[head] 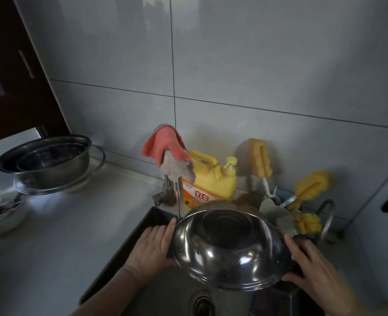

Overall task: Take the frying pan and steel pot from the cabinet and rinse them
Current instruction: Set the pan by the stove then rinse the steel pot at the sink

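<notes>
A shiny steel pot (229,249) is held upside down and tilted over the sink (152,220), its round base facing me. My left hand (152,249) grips its left rim or handle. My right hand (311,263) grips the dark handle on its right side. A thin stream of water runs from the tap (172,190) just behind the pot's left edge. The sink drain (203,304) shows below the pot. No frying pan is clearly in view.
A pink and grey cloth (168,151) hangs over the tap. A yellow detergent bottle (211,179) stands behind the sink. Yellow sponges and brushes (307,201) sit in a holder at right. Stacked steel bowls (44,160) stand on the counter at left, under a dark cabinet (13,71).
</notes>
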### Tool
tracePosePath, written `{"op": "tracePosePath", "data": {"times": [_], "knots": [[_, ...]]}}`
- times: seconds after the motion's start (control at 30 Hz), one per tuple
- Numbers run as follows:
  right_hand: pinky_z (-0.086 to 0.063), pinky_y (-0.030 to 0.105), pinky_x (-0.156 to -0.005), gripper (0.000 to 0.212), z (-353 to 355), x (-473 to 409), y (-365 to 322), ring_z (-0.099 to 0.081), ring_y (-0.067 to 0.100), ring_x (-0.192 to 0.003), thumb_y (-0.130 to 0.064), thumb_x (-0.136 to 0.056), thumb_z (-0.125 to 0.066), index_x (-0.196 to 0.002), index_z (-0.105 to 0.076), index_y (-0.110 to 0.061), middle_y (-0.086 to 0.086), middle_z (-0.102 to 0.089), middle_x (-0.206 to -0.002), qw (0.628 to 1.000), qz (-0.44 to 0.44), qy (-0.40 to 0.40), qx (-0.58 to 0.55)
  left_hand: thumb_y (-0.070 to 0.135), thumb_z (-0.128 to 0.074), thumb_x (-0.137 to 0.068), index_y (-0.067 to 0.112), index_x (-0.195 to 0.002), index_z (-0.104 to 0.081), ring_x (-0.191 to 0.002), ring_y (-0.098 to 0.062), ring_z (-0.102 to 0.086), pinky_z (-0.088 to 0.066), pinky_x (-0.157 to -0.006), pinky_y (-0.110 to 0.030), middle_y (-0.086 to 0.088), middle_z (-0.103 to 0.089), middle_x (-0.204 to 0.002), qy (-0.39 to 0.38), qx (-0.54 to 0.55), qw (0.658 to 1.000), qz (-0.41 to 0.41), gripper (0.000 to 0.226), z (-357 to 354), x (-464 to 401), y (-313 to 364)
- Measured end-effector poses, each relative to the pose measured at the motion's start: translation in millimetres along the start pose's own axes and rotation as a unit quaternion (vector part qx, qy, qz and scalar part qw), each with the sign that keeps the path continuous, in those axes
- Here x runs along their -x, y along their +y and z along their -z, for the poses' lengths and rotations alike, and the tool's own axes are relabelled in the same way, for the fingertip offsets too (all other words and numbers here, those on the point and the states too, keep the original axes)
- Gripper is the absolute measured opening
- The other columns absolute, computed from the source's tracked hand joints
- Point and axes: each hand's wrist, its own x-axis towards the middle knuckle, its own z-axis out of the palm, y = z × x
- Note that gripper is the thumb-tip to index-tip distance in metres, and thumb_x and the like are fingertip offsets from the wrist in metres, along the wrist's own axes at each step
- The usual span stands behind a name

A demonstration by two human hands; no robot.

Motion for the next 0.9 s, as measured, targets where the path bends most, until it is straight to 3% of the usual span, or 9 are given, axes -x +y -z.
{"op": "tracePosePath", "data": {"times": [0.27,0.37,0.5,0.63,0.8,0.9], "knots": [[-0.051,0.022,-0.052,0.167,37.3,44.1,12.1,-0.056,0.013,-0.084,-0.028,-0.02,-0.102,-0.157,-0.007,-0.028,0.005,-0.045,-0.108,0.999,-0.049,0.009,0.006,0.075,-0.032,-0.079,-0.001,-0.148,-0.012,-0.082,-0.017,-0.062,-0.044,-0.086,-0.034,-0.005,-0.063,-0.095,-0.009,0.007,0.999,-0.043,0.105,19.4,-20.8,36.6],[-0.049,0.02,-0.059,0.167,35.4,43.3,12.0,-0.065,0.017,-0.076,-0.031,-0.02,-0.102,-0.157,-0.007,-0.028,0.004,-0.045,-0.107,0.999,-0.045,0.004,0.009,0.076,-0.037,-0.075,0.0,-0.15,0.004,-0.083,-0.016,-0.062,-0.054,-0.082,-0.034,-0.003,-0.063,-0.096,-0.018,0.003,0.999,-0.05,0.114,22.1,-17.2,36.3],[-0.052,0.021,-0.062,0.164,21.1,22.9,3.1,-0.071,0.02,-0.075,-0.032,-0.023,-0.102,-0.157,-0.007,-0.028,0.005,-0.047,-0.112,1.0,-0.023,0.006,0.004,0.078,-0.05,-0.065,-0.001,-0.15,0.005,-0.081,-0.017,-0.062,-0.054,-0.08,-0.035,-0.004,-0.063,-0.093,-0.044,-0.013,0.999,-0.022,0.128,22.6,-6.0,20.6],[-0.055,0.024,-0.067,0.158,-4.5,-9.0,-10.9,-0.07,0.021,-0.083,-0.034,-0.032,-0.101,-0.158,-0.007,-0.024,0.004,-0.048,-0.113,1.0,0.017,0.002,-0.005,0.075,-0.038,-0.068,0.001,-0.15,0.006,-0.081,-0.022,-0.064,-0.054,-0.079,-0.038,-0.009,-0.065,-0.095,-0.065,-0.006,0.998,0.026,0.119,17.0,11.8,-9.2],[-0.053,0.024,-0.057,0.149,-29.2,-51.2,-37.9,-0.065,0.017,-0.074,-0.039,-0.039,-0.098,-0.158,-0.008,-0.023,0.004,-0.056,-0.098,0.999,0.042,0.0,0.001,0.071,-0.045,-0.069,0.002,-0.15,0.0,-0.081,-0.029,-0.065,-0.037,-0.081,-0.036,-0.017,-0.066,-0.1,-0.089,-0.012,0.994,0.068,0.116,15.1,38.3,-49.0],[-0.054,0.027,-0.059,0.145,-45.3,-72.3,-50.6,-0.064,0.018,-0.077,-0.036,-0.046,-0.097,-0.157,-0.005,-0.024,0.004,-0.055,-0.101,0.997,0.076,-0.003,-0.006,0.07,-0.045,-0.07,-0.004,-0.142,-0.021,-0.085,-0.029,-0.058,-0.037,-0.079,-0.034,-0.02,-0.066,-0.098,-0.082,-0.012,0.992,0.094,0.106,18.3,50.3,-64.5]]}}
